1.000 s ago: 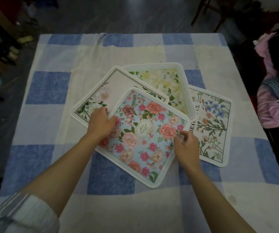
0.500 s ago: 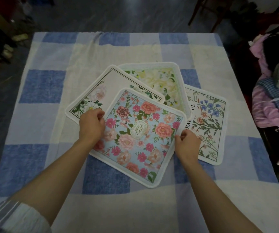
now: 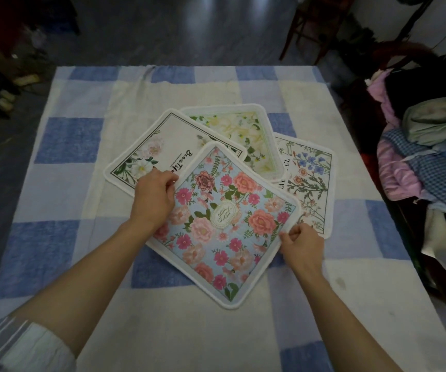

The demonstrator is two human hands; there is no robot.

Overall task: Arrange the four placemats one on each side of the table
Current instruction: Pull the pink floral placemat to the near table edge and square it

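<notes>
Blue floral placemat [image 3: 224,224] diamond-tilted, corner toward us, our left hand [image 3: 153,198] and right hand [image 3: 301,244] pinching its side edges, white placemat [image 3: 162,149] beneath reads "Beautiful".

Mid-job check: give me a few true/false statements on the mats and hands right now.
1. Both hands grip the blue mat. True: left hand and right hand pinch opposite edges.
2. The blue mat lies on top of the pile. True.
3. Each table side already has a mat. False: all four overlap mid-table.
4. The green mat lies nearest the person. False: it is farthest.
</notes>
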